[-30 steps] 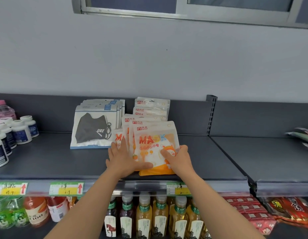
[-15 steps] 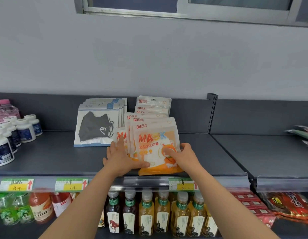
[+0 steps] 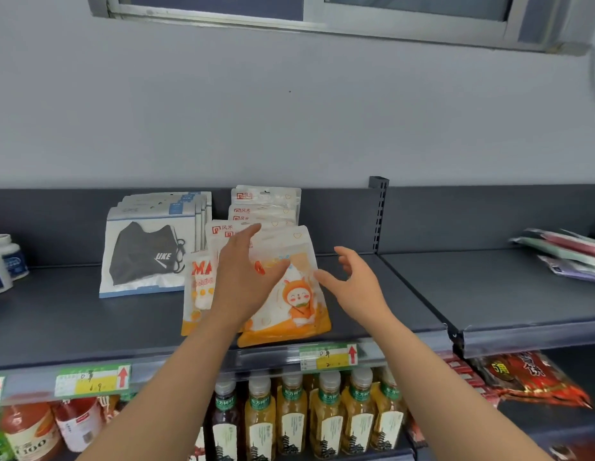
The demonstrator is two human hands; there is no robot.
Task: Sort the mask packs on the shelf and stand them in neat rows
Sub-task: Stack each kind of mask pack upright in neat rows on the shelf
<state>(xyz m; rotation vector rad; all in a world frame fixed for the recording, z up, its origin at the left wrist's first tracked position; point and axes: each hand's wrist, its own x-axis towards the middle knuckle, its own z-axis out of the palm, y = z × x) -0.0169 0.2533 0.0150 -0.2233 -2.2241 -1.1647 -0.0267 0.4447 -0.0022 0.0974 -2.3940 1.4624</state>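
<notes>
Several orange-and-white mask packs (image 3: pixel 289 294) stand in a row on the grey shelf (image 3: pixel 56 321), leaning back; the front one shows a cartoon figure. More of the same packs (image 3: pixel 266 201) stand behind against the back panel. Left of them stands a row of black-mask packs (image 3: pixel 149 254). My left hand (image 3: pixel 243 277) lies flat with straight fingers over the front orange packs. My right hand (image 3: pixel 352 284) hovers just right of the front pack, fingers loosely spread, holding nothing.
White pill bottles (image 3: pixel 3 261) stand at the shelf's far left. Flat coloured packs (image 3: pixel 569 254) lie on the neighbouring shelf at right. Drink bottles (image 3: pixel 322 414) and red snack bags (image 3: pixel 535 380) fill the shelf below. Price labels (image 3: pixel 329 357) line the front edge.
Both hands have let go of the front orange pack's lower corners. The left hand rose onto the pack fronts; the right hand drew off to the right. The view moved closer.
</notes>
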